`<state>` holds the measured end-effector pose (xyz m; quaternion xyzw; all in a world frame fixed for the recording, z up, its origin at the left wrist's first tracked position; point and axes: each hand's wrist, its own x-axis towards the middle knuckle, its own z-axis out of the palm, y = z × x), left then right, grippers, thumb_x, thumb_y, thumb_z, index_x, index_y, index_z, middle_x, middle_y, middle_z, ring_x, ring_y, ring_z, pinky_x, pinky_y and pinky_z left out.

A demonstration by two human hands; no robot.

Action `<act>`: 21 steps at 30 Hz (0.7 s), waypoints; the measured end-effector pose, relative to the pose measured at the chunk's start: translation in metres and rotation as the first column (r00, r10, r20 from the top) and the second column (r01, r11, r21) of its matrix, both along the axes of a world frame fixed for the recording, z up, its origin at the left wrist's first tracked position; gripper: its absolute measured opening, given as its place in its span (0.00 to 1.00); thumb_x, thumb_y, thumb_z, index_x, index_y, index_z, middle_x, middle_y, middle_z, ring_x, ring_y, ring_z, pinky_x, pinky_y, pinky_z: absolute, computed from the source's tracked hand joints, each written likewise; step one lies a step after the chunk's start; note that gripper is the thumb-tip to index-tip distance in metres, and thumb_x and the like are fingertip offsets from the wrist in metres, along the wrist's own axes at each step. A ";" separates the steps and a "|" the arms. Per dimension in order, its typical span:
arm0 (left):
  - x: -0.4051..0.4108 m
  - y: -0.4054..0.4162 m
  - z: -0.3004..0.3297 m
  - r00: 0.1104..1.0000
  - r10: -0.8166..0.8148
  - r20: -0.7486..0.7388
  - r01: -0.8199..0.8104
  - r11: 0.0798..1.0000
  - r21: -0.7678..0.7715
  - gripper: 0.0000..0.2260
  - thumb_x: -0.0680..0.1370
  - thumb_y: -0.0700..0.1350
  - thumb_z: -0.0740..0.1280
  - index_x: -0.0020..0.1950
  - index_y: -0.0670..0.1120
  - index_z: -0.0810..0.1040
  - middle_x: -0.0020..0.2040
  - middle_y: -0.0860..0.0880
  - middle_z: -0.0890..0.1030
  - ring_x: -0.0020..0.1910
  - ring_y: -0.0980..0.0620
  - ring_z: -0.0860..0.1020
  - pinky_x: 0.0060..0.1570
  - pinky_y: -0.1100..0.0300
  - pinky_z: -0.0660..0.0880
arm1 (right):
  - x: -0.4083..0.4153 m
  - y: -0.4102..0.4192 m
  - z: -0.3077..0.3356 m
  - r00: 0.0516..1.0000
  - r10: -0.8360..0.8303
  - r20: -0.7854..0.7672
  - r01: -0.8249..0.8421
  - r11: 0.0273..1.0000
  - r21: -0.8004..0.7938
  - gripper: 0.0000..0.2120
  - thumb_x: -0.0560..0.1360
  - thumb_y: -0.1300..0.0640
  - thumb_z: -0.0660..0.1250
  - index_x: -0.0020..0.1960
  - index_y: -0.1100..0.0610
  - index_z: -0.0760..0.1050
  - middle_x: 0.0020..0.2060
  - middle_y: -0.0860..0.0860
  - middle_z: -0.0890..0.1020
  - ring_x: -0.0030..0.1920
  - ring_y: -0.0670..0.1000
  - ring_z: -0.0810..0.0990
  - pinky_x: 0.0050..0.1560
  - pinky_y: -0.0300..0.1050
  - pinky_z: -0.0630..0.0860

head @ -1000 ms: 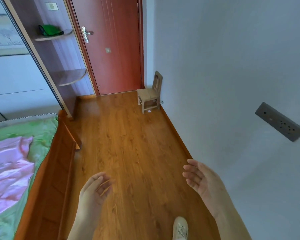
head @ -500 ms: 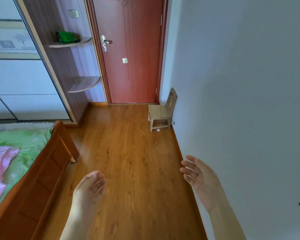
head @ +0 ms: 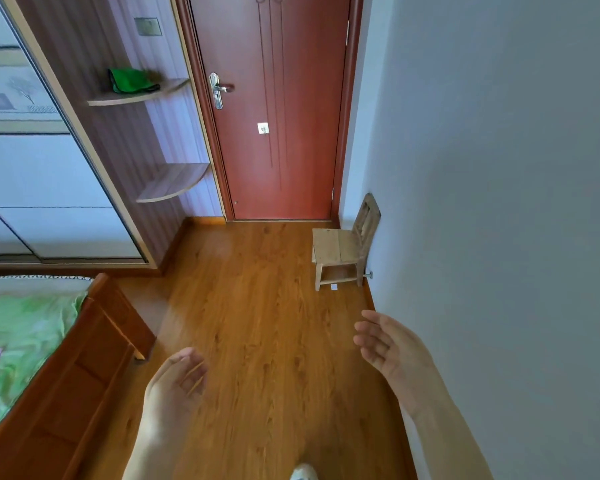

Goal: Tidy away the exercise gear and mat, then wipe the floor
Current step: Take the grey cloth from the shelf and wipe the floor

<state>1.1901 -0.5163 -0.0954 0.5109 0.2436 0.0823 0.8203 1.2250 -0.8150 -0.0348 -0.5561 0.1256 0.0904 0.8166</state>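
Both hands are out over the wooden floor (head: 257, 323), holding nothing. The left hand (head: 174, 382) has loose, bent fingers. The right hand (head: 388, 344) has loose, spread fingers. A green cloth (head: 130, 80) lies on a shelf (head: 167, 90) left of the red door (head: 274, 109). A little chair (head: 343, 247) stands right of the door.

1. The orange-brown wood-grain plank floor (head: 257, 323) is showing darker streaks.
2. The red-brown panelled door (head: 274, 109) is carrying a silver handle (head: 217, 90).
3. A bright green folded cloth (head: 130, 80) is lying on the pale curved wooden shelf (head: 142, 95).
4. The green bedsheet (head: 21, 337) is looking mottled — light and darker patches.
5. The small chair (head: 343, 251) is showing pale, unpainted wood against the grey-blue wall (head: 499, 202).
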 end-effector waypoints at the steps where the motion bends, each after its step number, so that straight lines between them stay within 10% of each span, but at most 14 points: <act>1: 0.019 -0.002 0.006 1.000 -0.025 0.001 0.025 1.000 -0.006 0.11 0.77 0.49 0.64 0.57 0.47 0.76 0.55 0.45 0.77 0.56 0.47 0.75 0.59 0.52 0.70 | 0.025 0.000 0.003 1.000 0.006 0.005 -0.006 1.000 -0.010 0.12 0.79 0.56 0.58 0.53 0.58 0.79 0.45 0.55 0.84 0.45 0.53 0.83 0.47 0.46 0.77; 21: 0.359 -0.026 0.018 0.967 0.226 -0.120 -0.241 0.962 -0.132 0.06 0.79 0.40 0.60 0.46 0.45 0.77 0.38 0.48 0.80 0.41 0.51 0.79 0.44 0.60 0.76 | 0.426 0.007 0.005 0.982 0.171 -0.084 -0.174 0.984 -0.032 0.17 0.69 0.48 0.67 0.54 0.56 0.79 0.50 0.57 0.82 0.51 0.56 0.81 0.50 0.46 0.77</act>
